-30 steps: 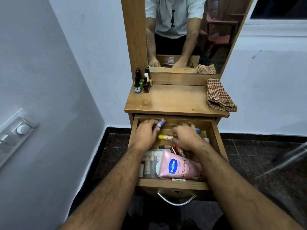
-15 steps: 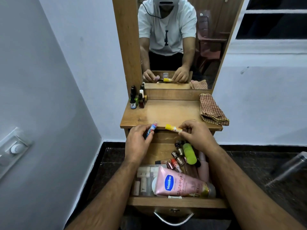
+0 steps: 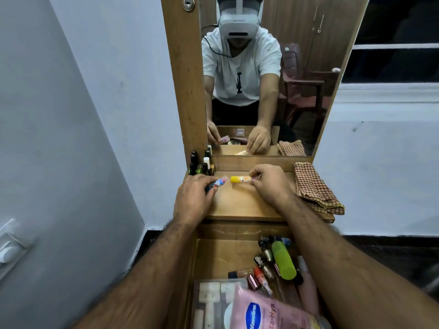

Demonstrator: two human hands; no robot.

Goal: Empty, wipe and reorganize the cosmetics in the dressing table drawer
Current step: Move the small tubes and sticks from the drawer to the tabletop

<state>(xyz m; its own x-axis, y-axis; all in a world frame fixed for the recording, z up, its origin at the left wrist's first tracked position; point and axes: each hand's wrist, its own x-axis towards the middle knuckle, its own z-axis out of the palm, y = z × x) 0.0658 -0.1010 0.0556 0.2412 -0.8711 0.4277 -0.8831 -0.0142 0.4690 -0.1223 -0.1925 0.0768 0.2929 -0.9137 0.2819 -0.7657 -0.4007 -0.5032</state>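
**Over the tabletop, two small tubes come out of the drawer**

Above the dressing table top (image 3: 240,203), both hands now hold what they were reaching for a second ago down in the drawer (image 3: 228,255). Half a second ago they had just cleared the drawer's front edge; now they are well over the wood.

The left hand (image 3: 192,200) has its fingers curled round a small blue and pink tube (image 3: 217,184), whose tip pokes out past the fingertips toward the other hand. The right hand (image 3: 270,184) pinches one end of a yellow tube (image 3: 240,179) between thumb and fingertips, the rest of the tube pointing away from that grip toward the left hand. The two tubes are near each other, tip to tip but apart. Whether either rests on the wood yet I cannot tell.

Just beyond the left hand's grip stands a cluster of small bottles (image 3: 200,163); out past the right hand lies a checked cloth (image 3: 313,186), likely the wiping rag.

Emptying looks only begun. Behind both wrists the drawer holds a green tube (image 3: 283,261), lipsticks (image 3: 259,276), a clear case (image 3: 211,302) and a pink lotion tube (image 3: 263,312). Setting these two down beside the bottles seems the step in hand.
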